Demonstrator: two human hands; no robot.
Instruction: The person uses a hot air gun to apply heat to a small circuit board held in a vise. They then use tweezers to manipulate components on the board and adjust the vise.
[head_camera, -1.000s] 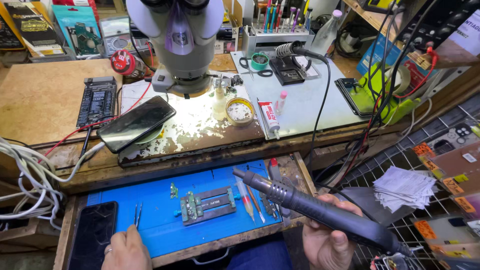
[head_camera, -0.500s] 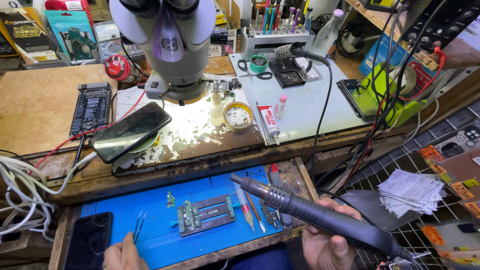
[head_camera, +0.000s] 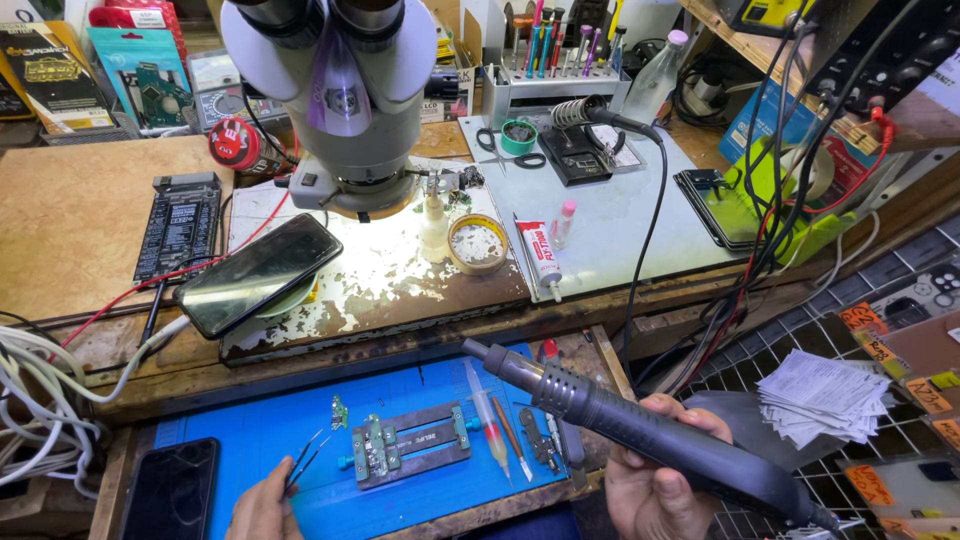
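Below the microscope: a blue rubber work mat (head_camera: 250, 440) lies on the pull-out shelf, taken here as the landmark for all positions.
Board holder: a grey metal clamp fixture with green end pieces (head_camera: 410, 447) sits at the mat's centre, flat, apparently placed there so a part stays fixed under both hands.
Small board: a small green circuit piece (head_camera: 339, 412) stands just beyond the holder's left end, on the mat, apart from the tweezer tips.
Right hand: the right hand (head_camera: 655, 485) is off the mat's right edge, fingers wrapped fully around the black hot-air handpiece (head_camera: 640, 425); closed grip, thumb on top.
Handpiece attitude: nozzle raised above the mat's right part and angled up-left, clear of every item; judged a holding position rather than a working one.
Left hand: the left hand (head_camera: 262, 510) is at the mat's near edge, fingers pressed together on thin metal tweezers (head_camera: 303, 462).
Tweezer tips: slightly parted, pointing toward the holder, touching nothing that can be seen.
Loose tools: a clear syringe with orange contents (head_camera: 488, 420) and slim hand tools lie on the mat right of the holder, within reach.
Dark phone: a black slab phone (head_camera: 173, 490) rests left of the mat.
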